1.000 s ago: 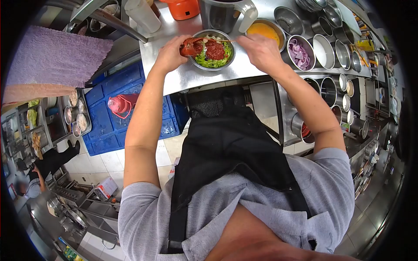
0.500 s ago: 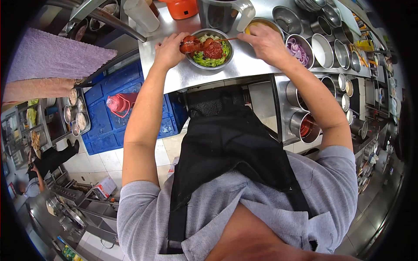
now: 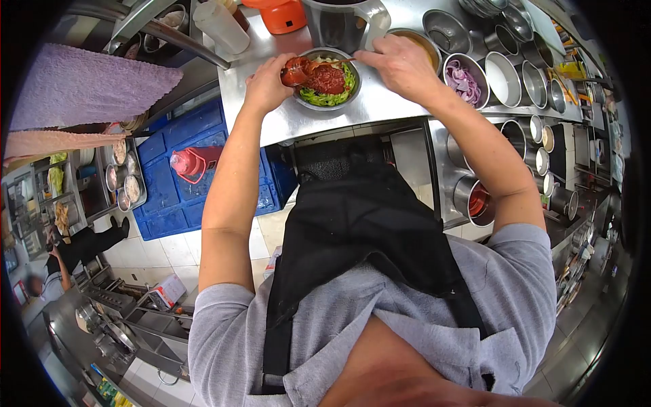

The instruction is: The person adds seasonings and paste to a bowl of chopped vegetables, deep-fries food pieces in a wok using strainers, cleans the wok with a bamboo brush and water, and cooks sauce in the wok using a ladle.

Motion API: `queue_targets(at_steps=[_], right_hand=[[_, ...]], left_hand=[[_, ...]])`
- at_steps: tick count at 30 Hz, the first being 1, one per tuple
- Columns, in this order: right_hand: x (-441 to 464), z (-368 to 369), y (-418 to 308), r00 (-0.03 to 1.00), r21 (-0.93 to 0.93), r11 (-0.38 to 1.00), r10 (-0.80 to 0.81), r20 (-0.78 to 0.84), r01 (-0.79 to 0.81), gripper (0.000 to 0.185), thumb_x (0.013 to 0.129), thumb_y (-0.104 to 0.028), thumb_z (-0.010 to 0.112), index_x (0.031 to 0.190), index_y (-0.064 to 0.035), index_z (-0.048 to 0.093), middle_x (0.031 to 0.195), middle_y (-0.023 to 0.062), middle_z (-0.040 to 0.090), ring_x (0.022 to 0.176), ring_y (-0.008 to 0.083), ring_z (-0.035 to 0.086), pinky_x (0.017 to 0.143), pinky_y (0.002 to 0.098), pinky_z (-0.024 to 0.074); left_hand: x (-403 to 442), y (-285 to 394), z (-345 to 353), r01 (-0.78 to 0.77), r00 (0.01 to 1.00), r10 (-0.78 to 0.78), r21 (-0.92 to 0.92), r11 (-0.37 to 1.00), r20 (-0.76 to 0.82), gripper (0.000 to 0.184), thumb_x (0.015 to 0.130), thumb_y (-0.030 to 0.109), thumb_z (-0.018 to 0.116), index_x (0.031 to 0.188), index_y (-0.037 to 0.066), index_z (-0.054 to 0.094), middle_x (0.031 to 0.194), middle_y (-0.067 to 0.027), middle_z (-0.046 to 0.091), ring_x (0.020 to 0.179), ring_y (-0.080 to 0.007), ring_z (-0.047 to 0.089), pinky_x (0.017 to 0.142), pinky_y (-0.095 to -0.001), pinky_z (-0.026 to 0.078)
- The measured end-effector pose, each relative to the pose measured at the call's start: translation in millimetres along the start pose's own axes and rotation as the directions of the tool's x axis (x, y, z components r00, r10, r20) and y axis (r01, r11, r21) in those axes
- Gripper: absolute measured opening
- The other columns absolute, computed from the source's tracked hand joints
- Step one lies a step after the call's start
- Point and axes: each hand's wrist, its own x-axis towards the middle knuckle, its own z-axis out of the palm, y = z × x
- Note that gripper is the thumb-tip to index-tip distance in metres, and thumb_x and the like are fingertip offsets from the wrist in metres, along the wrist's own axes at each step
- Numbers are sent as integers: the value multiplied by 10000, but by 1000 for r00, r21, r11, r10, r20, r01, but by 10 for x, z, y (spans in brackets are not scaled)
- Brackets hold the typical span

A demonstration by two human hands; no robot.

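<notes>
On the steel counter stands a metal bowl [image 3: 358, 89] holding shredded green and pale vegetables, with a mound of red sauce [image 3: 327, 79] on top. My left hand [image 3: 268, 85] is closed round a small sauce-smeared container [image 3: 296, 72], tipped over the bowl's left side. From my right hand [image 3: 407, 68], whose fingers pinch its end, a thin-handled utensil [image 3: 346, 61] reaches left across the bowl toward the container. Its head is hidden in the sauce, so I cannot tell its exact kind.
A steel pot of sliced purple onion [image 3: 464, 81] and a pot of white contents [image 3: 502, 80] stand at the right. Behind the bowl are a clear jug [image 3: 339, 27], an orange appliance [image 3: 283, 17] and a squeeze bottle [image 3: 222, 28]. A blue crate [image 3: 163, 210] sits lower left; a person [image 3: 74, 254] is beyond.
The mound of red sauce in the bowl has grown and spread. My right hand has moved left with the utensil, closer to the bowl. The view has shifted slightly.
</notes>
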Motion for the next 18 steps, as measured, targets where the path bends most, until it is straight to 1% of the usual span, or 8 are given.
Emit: queue_targets(at_steps=[4, 6, 7, 9, 10, 12, 15, 18], right_hand=[[84, -232, 29, 1000, 7, 1000, 21, -23, -21, 301, 770, -78, 578, 1033, -158, 699, 777, 67, 558, 791, 276, 621, 695, 407, 505], [162, -172, -23, 1000, 36, 999, 7, -11, -6, 244, 771, -87, 587, 988, -136, 687, 783, 65, 576, 807, 275, 636, 706, 404, 511], [221, -106, -91, 1000, 34, 999, 3, -16, -3, 244, 771, -87, 587, 988, -136, 687, 783, 65, 576, 807, 275, 636, 706, 404, 511], [394, -8, -254, 996, 36, 997, -73, 53, 71, 168, 767, -90, 600, 923, -116, 659, 813, 68, 600, 823, 272, 647, 707, 401, 516], [486, 12, -324, 996, 38, 996, -77, 48, 75, 168, 767, -90, 600, 923, -116, 659, 813, 68, 600, 823, 272, 647, 707, 401, 516], [598, 38, -412, 994, 132, 990, -58, 88, 46, 113, 760, -96, 614, 872, -100, 629, 841, 71, 623, 849, 277, 658, 709, 407, 520], [711, -59, -290, 990, 126, 986, -116, 80, 106, 116, 779, -106, 616, 894, -94, 625, 845, 74, 633, 865, 285, 661, 707, 417, 522], [706, -2, -198, 988, 191, 978, -109, 110, 86, 93, 835, -135, 605, 915, -89, 615, 849, 76, 643, 866, 303, 660, 715, 432, 523]], left_hand=[[-56, -96, 49, -37, 995, 26, -123, 992, -93, 675, 645, 76, 757, 1274, 205, 550, 1185, -43, 625, 1168, -308, 561, 954, -467, 444], [-120, -77, 53, -77, 991, 39, -318, 945, -124, 674, 622, 24, 769, 1252, 132, 558, 1156, -87, 642, 1114, -316, 595, 942, -393, 477], [-144, -78, 86, -80, 991, 40, -315, 946, -130, 674, 622, 24, 769, 1252, 132, 558, 1156, -87, 642, 1114, -316, 595, 942, -393, 477], [-189, -73, 133, -55, 986, -27, -479, 876, -163, 684, 612, -5, 779, 1250, 100, 557, 1148, -119, 647, 1080, -305, 620, 940, -361, 490], [-240, 43, 64, -18, 990, -59, -524, 851, -129, 695, 619, 4, 789, 1264, 99, 550, 1145, -127, 648, 1073, -290, 628, 940, -358, 494], [-249, 121, 71, -13, 992, -54, -535, 844, -110, 697, 621, 4, 791, 1268, 99, 549, 1141, -125, 651, 1071, -290, 630, 938, -357, 494], [-229, 148, 100, -8, 996, -41, -513, 858, -83, 714, 618, 7, 801, 1278, 106, 548, 1165, -112, 644, 1083, -279, 625, 943, -349, 489], [-217, 266, 57, -77, 985, 5, -408, 910, -174, 726, 614, 20, 815, 1283, 93, 544, 1195, -104, 627, 1096, -288, 613, 959, -347, 481]])
